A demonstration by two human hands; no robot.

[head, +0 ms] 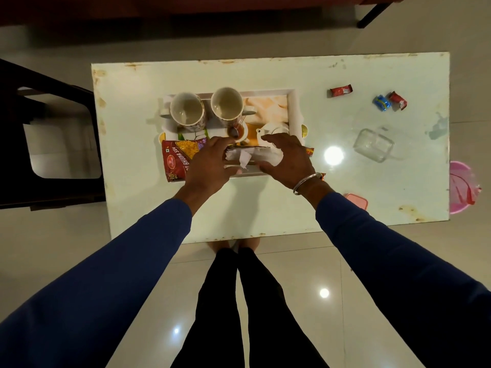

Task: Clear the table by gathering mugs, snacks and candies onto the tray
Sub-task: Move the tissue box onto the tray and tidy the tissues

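Note:
A white tray (293, 102) sits mid-table holding two empty mugs (186, 111) (227, 107), a red snack packet (176, 162), a small teapot (275, 128) and a spoon on a small saucer (235, 132). My left hand (210, 163) and my right hand (285, 160) are over the tray's near edge, both touching a holder of white paper napkins (248, 156) between them. On the table's right lie a red candy (341, 90), a blue candy (381, 102) and another red candy (398, 100). An orange wrapper (309, 151) peeks out beside my right hand.
A clear glass container (373, 145) stands right of the tray and a pink lid (357, 200) lies near the table's front edge. A dark chair (50, 144) stands left of the table, a pink bin (462, 187) at its right end.

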